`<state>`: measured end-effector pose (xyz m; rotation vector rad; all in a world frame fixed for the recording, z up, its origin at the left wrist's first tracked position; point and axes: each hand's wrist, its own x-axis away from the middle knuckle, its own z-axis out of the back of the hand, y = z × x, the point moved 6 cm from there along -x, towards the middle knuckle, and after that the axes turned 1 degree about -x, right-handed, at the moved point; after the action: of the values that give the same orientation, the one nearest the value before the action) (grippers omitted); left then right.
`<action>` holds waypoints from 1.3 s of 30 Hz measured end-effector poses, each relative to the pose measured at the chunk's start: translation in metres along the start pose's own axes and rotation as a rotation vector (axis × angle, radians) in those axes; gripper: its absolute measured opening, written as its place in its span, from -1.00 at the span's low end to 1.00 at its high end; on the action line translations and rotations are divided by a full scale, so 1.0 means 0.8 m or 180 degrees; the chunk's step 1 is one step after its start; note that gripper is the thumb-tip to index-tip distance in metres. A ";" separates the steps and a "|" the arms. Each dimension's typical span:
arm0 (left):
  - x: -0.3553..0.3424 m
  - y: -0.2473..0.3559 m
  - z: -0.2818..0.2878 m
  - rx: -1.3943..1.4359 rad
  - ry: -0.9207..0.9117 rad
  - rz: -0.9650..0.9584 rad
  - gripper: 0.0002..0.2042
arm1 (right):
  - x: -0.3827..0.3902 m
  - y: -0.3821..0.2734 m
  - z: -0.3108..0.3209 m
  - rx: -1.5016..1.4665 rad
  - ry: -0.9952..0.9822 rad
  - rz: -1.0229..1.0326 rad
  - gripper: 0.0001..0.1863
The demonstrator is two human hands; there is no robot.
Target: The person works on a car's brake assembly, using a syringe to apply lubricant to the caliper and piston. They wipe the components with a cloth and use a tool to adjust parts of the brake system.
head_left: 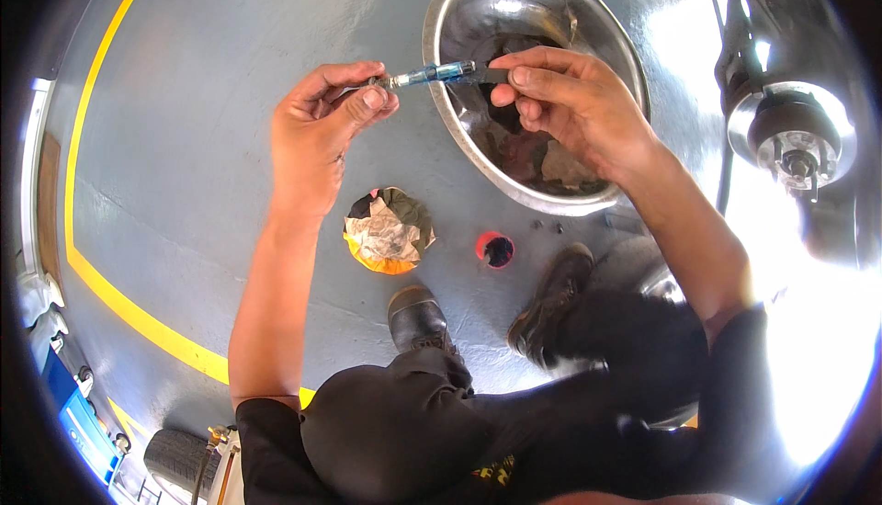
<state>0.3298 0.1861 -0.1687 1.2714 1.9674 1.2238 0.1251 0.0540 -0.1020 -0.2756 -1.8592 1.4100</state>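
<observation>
In front of me my left hand (323, 124) pinches one end of a slim metal pin (437, 74) between thumb and fingers. The pin is shiny and bluish, has a dark tip, and lies nearly level, pointing right. My right hand (588, 105) pinches a small, flat dark piece (495, 75) between thumb and forefinger, its other fingers curled. This piece is at the pin's dark tip; whether the two touch I cannot tell. Below the right hand stands a large metal basin (441, 73) with dark cloths or scraps inside.
A round patchwork cloth bundle (388, 231) and a small red-rimmed cup (496, 249) with dark contents are on the grey floor near my boots (418, 319). A bare wheel hub (797, 151) is at right. A yellow floor line (70, 183) curves at left; a tyre (175, 457) lies lower left.
</observation>
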 end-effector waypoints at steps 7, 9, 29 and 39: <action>0.004 0.002 0.001 -0.0441 0.0218 0.0149 -0.80 | 0.015 -0.012 0.030 -0.0057 0.0214 -0.0183 -0.67; 0.005 -0.003 0.000 -0.0401 0.0267 0.0296 -0.79 | 0.021 -0.029 0.032 0.0538 0.0211 0.0140 -0.71; 0.022 -0.019 -0.028 0.0750 0.0449 0.1545 -0.78 | 0.050 -0.046 -0.010 0.3409 0.0017 0.3531 -0.78; 0.018 -0.018 -0.037 0.0655 0.0081 0.1583 -0.73 | 0.045 -0.053 0.005 0.3480 0.0054 0.3554 -0.74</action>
<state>0.2938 0.1846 -0.1665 1.9424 1.8929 1.2798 0.1095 0.0566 -0.0485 -0.7849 -0.5711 2.8737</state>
